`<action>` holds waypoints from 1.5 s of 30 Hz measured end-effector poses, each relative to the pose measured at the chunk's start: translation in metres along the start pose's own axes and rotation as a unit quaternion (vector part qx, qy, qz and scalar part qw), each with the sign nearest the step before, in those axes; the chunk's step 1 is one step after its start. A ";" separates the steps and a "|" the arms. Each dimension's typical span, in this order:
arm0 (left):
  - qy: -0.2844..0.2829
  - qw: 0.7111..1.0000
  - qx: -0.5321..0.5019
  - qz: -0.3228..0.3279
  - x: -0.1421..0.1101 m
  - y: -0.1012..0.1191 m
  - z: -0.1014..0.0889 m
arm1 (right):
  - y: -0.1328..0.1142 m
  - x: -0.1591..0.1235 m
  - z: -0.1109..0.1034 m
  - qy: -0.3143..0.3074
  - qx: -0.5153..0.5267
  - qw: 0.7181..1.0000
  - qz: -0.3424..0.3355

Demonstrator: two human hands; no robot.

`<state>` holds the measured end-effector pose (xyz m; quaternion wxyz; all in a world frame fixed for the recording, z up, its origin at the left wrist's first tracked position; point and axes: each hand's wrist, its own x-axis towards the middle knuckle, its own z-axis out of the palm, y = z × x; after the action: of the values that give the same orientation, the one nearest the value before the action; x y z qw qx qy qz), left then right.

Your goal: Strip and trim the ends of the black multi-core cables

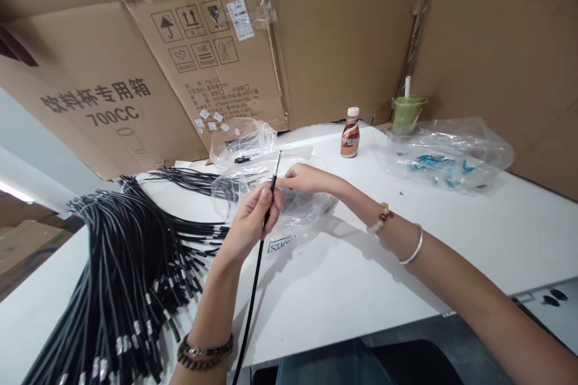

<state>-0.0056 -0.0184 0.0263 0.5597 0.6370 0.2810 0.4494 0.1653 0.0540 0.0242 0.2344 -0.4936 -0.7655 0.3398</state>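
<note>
My left hand (253, 213) is closed around a black cable (253, 289) near its upper end, holding it upright with its thin metal tip (277, 162) pointing up. My right hand (303, 179) reaches forward to a clear plastic bag (293, 207) of small parts lying on the white table (361, 277), fingers pressed together at the bag's top; what they pinch is too small to see. The cable hangs down past the table's front edge.
A big bundle of black cables (130, 277) lies on the left of the table. Another clear bag (241, 141) lies behind, a brown bottle (350, 135) and green cup (406, 113) at the back, a bag with blue parts (445, 156) on the right. Cardboard boxes (316, 30) wall the back.
</note>
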 end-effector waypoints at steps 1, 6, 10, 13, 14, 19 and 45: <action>0.004 1.000 -0.009 -0.003 0.000 0.000 0.001 | -0.001 -0.001 -0.003 -0.010 -0.006 1.000 -0.002; 0.055 0.995 -0.073 -0.038 0.005 -0.002 -0.001 | -0.006 -0.013 -0.027 -0.034 -0.052 0.998 -0.010; 0.099 0.977 -0.119 -0.144 0.011 -0.008 -0.008 | -0.003 -0.020 -0.044 -0.002 -0.066 0.998 -0.015; 0.103 0.959 -0.138 -0.223 0.012 -0.011 -0.014 | 0.000 -0.021 -0.047 0.005 -0.062 0.998 -0.027; 0.102 0.954 -0.142 -0.242 0.012 -0.012 -0.015 | 0.001 -0.020 -0.046 0.013 -0.059 0.998 -0.034; 0.105 0.941 -0.144 -0.287 0.013 -0.017 -0.015 | 0.001 -0.012 -0.031 0.103 -0.044 0.990 -0.079; 0.177 0.955 -0.095 -0.219 0.014 -0.025 -0.009 | 0.008 -0.003 -0.004 0.000 -0.072 0.993 -0.094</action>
<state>-0.0042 0.0033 0.0057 0.6438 0.4139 0.4642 0.4459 0.1741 0.0543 0.0201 0.2295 -0.4346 -0.8311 0.2603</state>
